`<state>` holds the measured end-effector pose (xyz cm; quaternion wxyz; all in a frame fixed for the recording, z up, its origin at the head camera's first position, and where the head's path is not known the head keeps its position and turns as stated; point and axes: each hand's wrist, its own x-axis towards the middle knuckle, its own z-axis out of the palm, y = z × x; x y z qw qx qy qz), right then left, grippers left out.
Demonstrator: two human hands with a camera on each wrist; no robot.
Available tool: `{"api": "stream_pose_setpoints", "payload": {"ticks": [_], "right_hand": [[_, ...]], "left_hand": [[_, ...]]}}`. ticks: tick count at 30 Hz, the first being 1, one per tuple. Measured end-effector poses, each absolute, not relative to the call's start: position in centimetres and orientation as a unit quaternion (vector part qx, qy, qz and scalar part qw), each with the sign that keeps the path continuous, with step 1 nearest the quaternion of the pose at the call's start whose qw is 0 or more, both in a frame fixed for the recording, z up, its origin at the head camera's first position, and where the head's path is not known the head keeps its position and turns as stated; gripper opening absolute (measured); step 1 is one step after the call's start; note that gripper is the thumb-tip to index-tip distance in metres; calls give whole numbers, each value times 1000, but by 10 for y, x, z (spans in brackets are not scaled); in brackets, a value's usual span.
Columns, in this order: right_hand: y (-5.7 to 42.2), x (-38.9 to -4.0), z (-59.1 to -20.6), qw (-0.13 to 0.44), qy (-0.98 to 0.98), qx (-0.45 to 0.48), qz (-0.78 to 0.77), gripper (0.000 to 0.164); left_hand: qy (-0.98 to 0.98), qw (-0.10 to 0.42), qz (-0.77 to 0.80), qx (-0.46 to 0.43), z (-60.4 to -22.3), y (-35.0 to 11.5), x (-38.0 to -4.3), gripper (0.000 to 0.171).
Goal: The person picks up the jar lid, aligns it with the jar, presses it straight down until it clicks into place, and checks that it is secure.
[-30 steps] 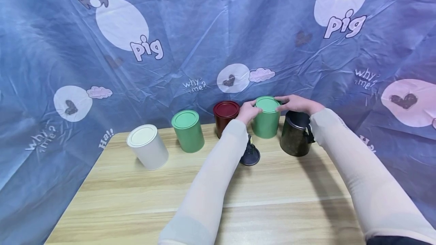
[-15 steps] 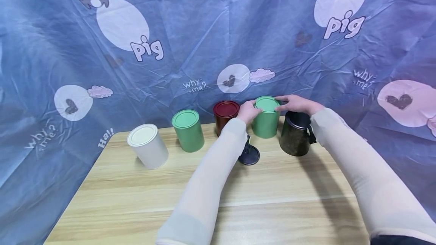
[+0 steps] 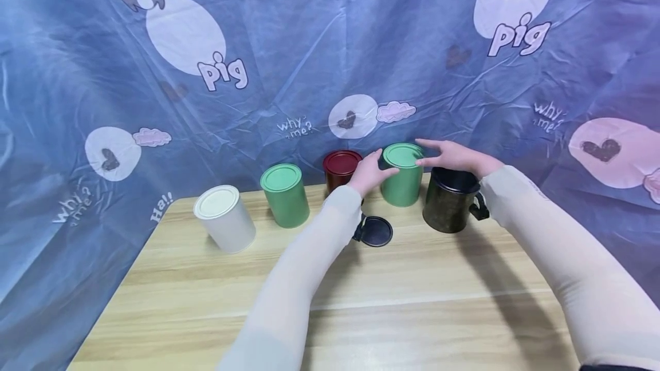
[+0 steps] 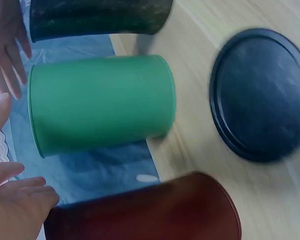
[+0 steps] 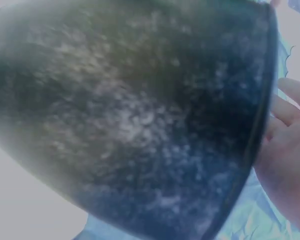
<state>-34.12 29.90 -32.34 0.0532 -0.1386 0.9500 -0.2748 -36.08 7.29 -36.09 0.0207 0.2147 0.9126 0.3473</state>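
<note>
A green can (image 3: 402,185) with a lighter green lid stands upright at the back of the table, between my two hands. My left hand (image 3: 368,173) is at its left side with fingers spread, overlapping the dark red can (image 3: 342,164). On the other side, my right hand (image 3: 448,156) hovers over a black mottled can (image 3: 447,205) with a handle, thumb and fingers apart. The left wrist view shows a gap between the left fingers (image 4: 27,195) and the green can's side. In the right wrist view the black can hides much of the scene beside the right hand (image 5: 290,155).
A black round lid (image 3: 377,232) lies in front of the green can, partly behind my left sleeve. Further left stand another green can (image 3: 286,196) and a white can (image 3: 227,222). Blue printed cloth (image 3: 289,73) hangs right behind the table (image 3: 180,302).
Both hands were at the green can's lid rim; they have since drawn apart, the left hand leftward and the right hand rightward. The green can stands in nearly the same spot.
</note>
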Motion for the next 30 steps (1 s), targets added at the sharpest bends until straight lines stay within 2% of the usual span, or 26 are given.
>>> {"api": "stream_pose_setpoints", "payload": {"ticks": [13, 21, 30], "right_hand": [[283, -312, -328, 46, 941, -204, -266, 83], [262, -294, -330, 36, 934, -237, -267, 80], [241, -272, -355, 36, 918, -276, -281, 77]], "left_hand": [[905, 51, 329, 266, -381, 35, -329, 77], [913, 57, 281, 289, -401, 15, -311, 79], [911, 82, 285, 288, -422, -6, -302, 79]]}}
